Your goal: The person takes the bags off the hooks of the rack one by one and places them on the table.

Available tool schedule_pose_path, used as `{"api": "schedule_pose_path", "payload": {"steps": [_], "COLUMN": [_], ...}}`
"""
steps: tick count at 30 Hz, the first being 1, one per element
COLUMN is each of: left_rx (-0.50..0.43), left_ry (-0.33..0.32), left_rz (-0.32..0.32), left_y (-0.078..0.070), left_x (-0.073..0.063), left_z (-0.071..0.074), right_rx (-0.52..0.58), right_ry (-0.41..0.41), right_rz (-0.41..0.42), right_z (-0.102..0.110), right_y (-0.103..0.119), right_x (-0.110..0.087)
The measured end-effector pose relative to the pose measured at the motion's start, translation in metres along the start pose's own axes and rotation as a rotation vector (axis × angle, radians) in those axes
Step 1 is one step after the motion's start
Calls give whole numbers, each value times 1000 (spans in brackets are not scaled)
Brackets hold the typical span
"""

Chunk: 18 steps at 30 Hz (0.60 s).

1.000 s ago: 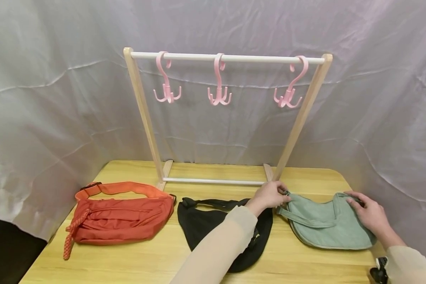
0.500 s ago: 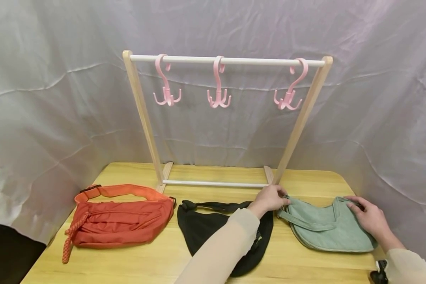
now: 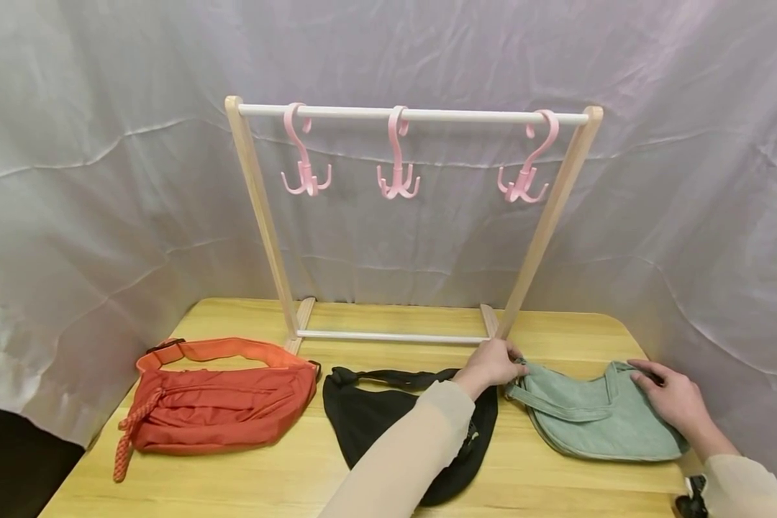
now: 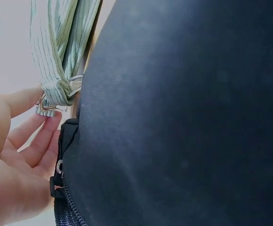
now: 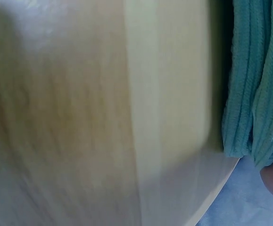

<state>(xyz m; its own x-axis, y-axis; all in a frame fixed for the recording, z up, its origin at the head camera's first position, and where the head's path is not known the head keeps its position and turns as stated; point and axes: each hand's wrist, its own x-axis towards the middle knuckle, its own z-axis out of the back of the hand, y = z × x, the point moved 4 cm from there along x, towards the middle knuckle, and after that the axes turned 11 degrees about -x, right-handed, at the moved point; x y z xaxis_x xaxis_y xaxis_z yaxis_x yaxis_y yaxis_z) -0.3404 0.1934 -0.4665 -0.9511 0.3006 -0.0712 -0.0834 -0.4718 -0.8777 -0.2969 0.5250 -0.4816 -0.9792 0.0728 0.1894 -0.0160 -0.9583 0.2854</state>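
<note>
A pale green corduroy shoulder bag (image 3: 628,424) lies on the right side of the table, its strap (image 3: 566,411) draped across its front. My left hand (image 3: 493,363) pinches the bag's left upper corner; in the left wrist view, thumb and fingertips meet at a strap end (image 4: 58,90) with a metal ring. At the opposite end, my right hand (image 3: 676,399) holds the bag's right upper corner, thumb on the front and fingers along the top edge. Only a bit of that hand shows in the right wrist view, beside the ribbed fabric (image 5: 249,84).
A wooden rack (image 3: 259,216) with a white top bar (image 3: 466,116) stands behind, carrying pink hooks (image 3: 306,180). Under my left forearm lies a black bag (image 3: 369,417). A red waist bag (image 3: 226,410) lies at left. Grey cloth (image 3: 388,43) surrounds the table (image 3: 233,489).
The head view has tilted slightly, so the scene sits a little lower in the picture. Both hands stay at the green bag's two ends, with hardly any movement.
</note>
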Motion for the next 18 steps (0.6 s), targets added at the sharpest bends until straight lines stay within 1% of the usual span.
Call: {"api": "schedule_pose_path", "payload": {"steps": [4, 7, 14, 18], "left_rx": [-16, -49, -173, -217], "left_ry": [7, 20, 92, 110], "left_rz": [0, -6, -68, -97], "left_y": [2, 3, 5, 7], "left_x": [1, 1, -1, -3], "left_z": [-1, -1, 6, 12], "right_rx": [9, 21, 38, 33], "right_ry": [-17, -33, -71, -94], "right_rz": [-4, -4, -9, -20], "right_z": [1, 1, 5, 8], "right_y": [2, 4, 8, 11], "right_x": [-2, -3, -5, -6]}}
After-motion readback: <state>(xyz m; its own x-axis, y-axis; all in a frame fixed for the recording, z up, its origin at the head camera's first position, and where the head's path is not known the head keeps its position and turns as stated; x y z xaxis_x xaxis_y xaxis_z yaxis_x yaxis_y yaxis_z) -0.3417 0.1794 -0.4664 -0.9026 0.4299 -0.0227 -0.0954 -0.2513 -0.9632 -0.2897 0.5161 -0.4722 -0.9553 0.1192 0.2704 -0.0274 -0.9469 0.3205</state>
